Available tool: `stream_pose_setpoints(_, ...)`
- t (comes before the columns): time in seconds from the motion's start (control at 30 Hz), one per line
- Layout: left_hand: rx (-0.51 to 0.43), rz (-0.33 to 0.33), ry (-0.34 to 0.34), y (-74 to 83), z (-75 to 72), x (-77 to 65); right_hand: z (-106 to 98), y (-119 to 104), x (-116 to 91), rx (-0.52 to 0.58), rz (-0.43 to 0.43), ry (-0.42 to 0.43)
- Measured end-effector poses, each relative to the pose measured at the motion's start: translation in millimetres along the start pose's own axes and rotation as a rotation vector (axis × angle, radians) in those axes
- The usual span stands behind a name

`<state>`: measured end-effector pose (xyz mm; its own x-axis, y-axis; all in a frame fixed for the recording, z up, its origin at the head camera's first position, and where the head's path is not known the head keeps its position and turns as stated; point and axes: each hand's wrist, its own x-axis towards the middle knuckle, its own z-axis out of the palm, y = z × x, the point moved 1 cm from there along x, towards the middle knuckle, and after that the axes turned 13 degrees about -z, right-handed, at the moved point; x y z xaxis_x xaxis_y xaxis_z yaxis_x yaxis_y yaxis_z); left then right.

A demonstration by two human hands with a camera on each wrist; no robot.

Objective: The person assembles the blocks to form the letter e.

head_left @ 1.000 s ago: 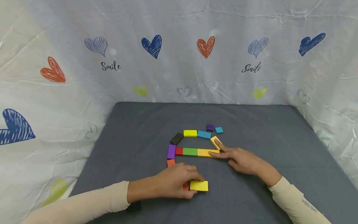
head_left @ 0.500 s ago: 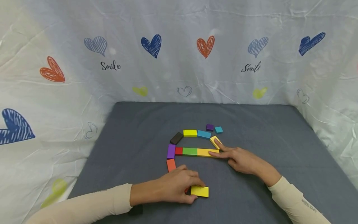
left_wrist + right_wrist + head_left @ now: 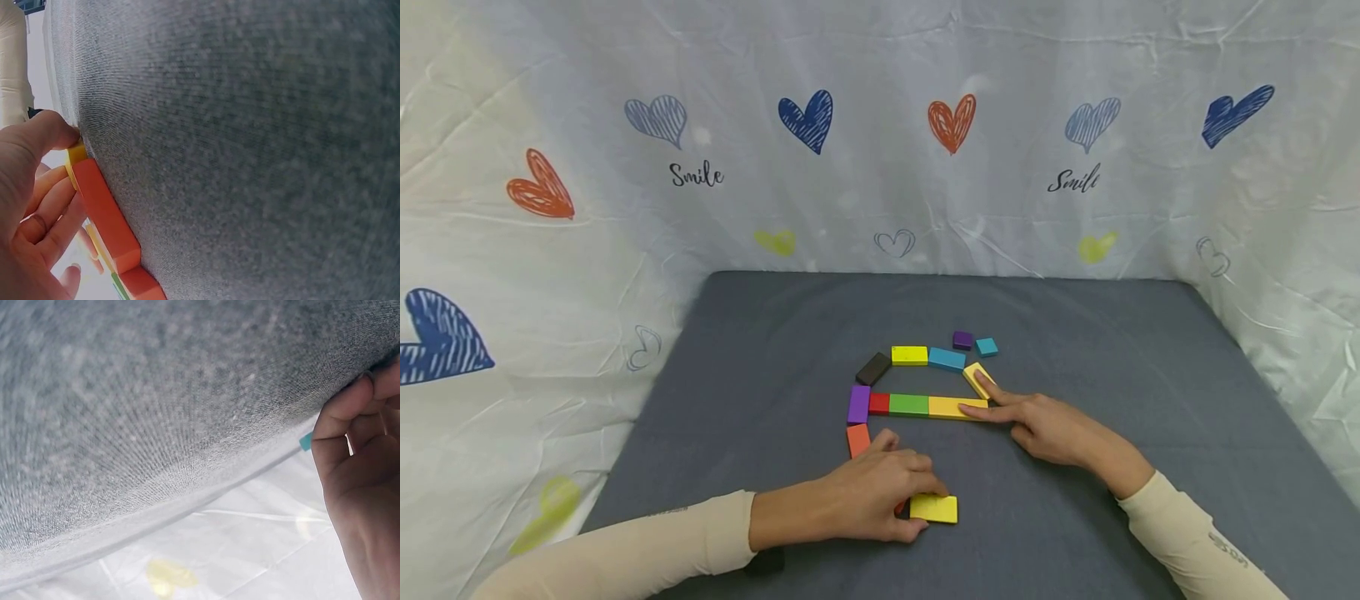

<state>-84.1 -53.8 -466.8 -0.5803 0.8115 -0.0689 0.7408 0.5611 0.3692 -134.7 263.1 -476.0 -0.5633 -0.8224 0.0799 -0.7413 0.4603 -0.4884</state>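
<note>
My left hand (image 3: 876, 492) pinches a yellow block (image 3: 934, 509) between thumb and fingers at the near side of the layout. In the left wrist view, a red-orange block (image 3: 107, 212) touches that yellow block's end and another red-orange block (image 3: 142, 284). My right hand (image 3: 1048, 429) reaches in from the right, two extended fingers pressing on the long yellow-orange block (image 3: 947, 407) and the slanted pale yellow block (image 3: 976, 379). A green block (image 3: 909, 406), a red block (image 3: 879, 404) and a purple block (image 3: 859, 405) continue leftward in line. My left hand partly covers the lower red-orange pieces.
A black block (image 3: 874, 368), a yellow block (image 3: 909, 356) and a blue block (image 3: 947, 360) form the upper curve. Behind it lie a small dark purple block (image 3: 962, 341) and a teal block (image 3: 987, 347). Grey cloth (image 3: 1075, 333) covers the table; a dark object sits below the left sleeve.
My left hand, pinching the yellow block, has shifted slightly toward the near side, then a touch back, exposing more of the red-orange block. The right hand holds its position.
</note>
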Motion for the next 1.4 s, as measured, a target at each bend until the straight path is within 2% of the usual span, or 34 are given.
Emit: stream_pose_setpoints(1.4, 0.153, -0.048, 0.029, 8.0, 1.6, -3.4, -0.3, -1.9, 0.2, -0.009, 0.009, -0.002)
